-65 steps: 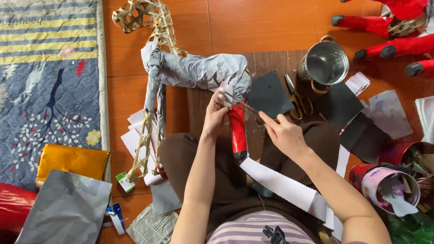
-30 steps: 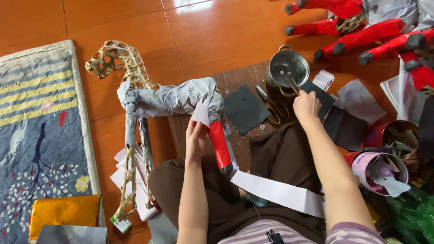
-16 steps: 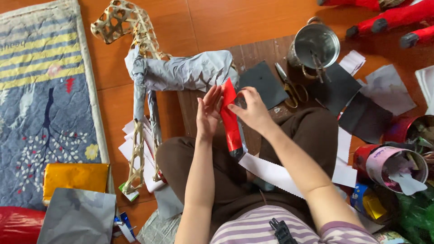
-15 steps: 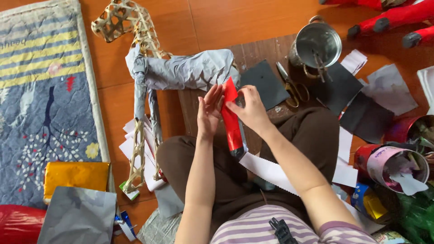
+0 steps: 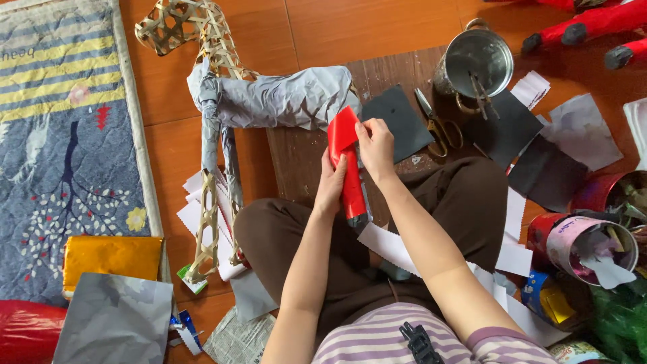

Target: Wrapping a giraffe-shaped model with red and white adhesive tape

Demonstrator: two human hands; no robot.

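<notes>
— What are the two hands on?

— One red paper-covered leg [image 5: 350,172] of the woven animal frame [image 5: 222,108]. The left hand [image 5: 331,185] is wrapped round its middle, fingers closed on it; the right hand [image 5: 376,143] pinches the loose red flap at the top, thumb against fingers. The leg lies over the person's lap, its dark tip pointing toward the body.

— And the frame itself?

— One frame, lying on the floor just left of the hands: grey paper over the body, bare lattice at the head, two front legs resting on a pile of white paper pieces [image 5: 202,222].

— What else can be counted?

— One steel pot [image 5: 475,61], one pair of scissors [image 5: 437,121] beside one dark paper square [image 5: 397,121], two open tins [image 5: 593,236] at the right, one orange packet [image 5: 111,259] at the left.
</notes>
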